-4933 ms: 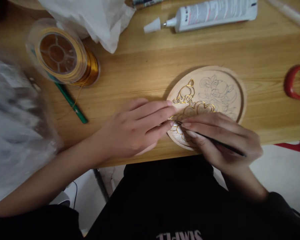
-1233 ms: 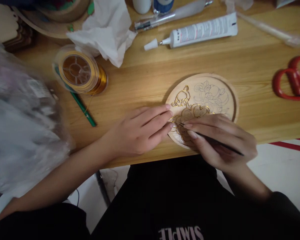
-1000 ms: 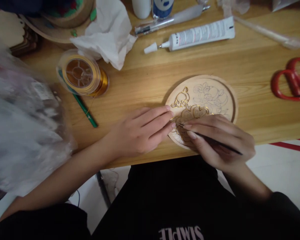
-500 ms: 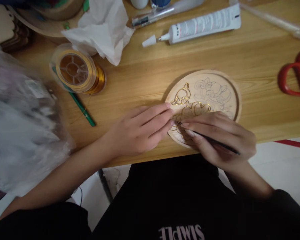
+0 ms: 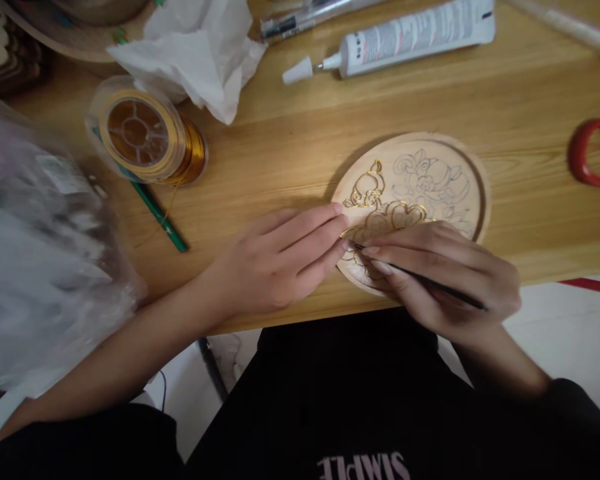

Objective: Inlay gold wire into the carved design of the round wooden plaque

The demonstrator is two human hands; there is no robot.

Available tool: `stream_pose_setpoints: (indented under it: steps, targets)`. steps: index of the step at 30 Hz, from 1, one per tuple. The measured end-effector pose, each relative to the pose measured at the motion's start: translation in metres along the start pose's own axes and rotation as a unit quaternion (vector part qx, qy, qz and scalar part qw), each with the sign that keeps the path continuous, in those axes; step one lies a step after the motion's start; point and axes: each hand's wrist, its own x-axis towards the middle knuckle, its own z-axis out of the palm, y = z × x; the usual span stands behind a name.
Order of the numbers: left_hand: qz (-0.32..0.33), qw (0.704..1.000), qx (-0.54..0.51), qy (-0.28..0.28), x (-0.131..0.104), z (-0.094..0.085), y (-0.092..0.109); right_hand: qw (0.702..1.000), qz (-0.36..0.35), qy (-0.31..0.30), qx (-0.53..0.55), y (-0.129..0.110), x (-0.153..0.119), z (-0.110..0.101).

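A round wooden tray (image 5: 484,193) with a raised rim lies near the table's front edge. Its face bears a pencil-line drawing, partly outlined in gold wire (image 5: 407,212). My left hand (image 5: 285,260) grips the tray's left edge, fingers close together and tips on its surface; its thumb is mostly hidden. In my right hand (image 5: 445,273), thumb and fingers pinch slim black tweezers (image 5: 437,283). Their tip meets the drawing right beside my left fingertips. Whether a piece of wire sits in the tip is too small to tell. My right hand covers the tray's lower right part.
A spool of gold wire (image 5: 193,152) stands at the left, by a green pencil (image 5: 155,210). Behind are crumpled tissue (image 5: 200,53), a glue tube (image 5: 415,40) and a pen (image 5: 310,17). Red scissors (image 5: 583,153) lie right; a plastic bag (image 5: 50,253) fills the left.
The view has shifted slightly, so the things at the back sit higher and farther out. Both hands keep their places at the tray, tweezers tip still by my left fingertips.
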Motion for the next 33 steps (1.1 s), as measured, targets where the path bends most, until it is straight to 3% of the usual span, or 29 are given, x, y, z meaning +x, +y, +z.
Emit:
stream_pose_setpoints:
  steps: [14,21,33]
  targets:
    - [0.001,0.999,-0.016,0.030,0.002,0.002,-0.001,0.998,-0.020,0.001,0.053,0.001,0.000,-0.005]
    - [-0.014,0.999,-0.012,0.036,0.001,0.003,0.001,0.996,0.052,-0.007,0.065,-0.009,0.002,-0.012]
    - [-0.008,0.999,-0.021,0.029,0.001,0.004,0.000,1.000,0.002,-0.015,0.010,0.001,-0.002,-0.005]
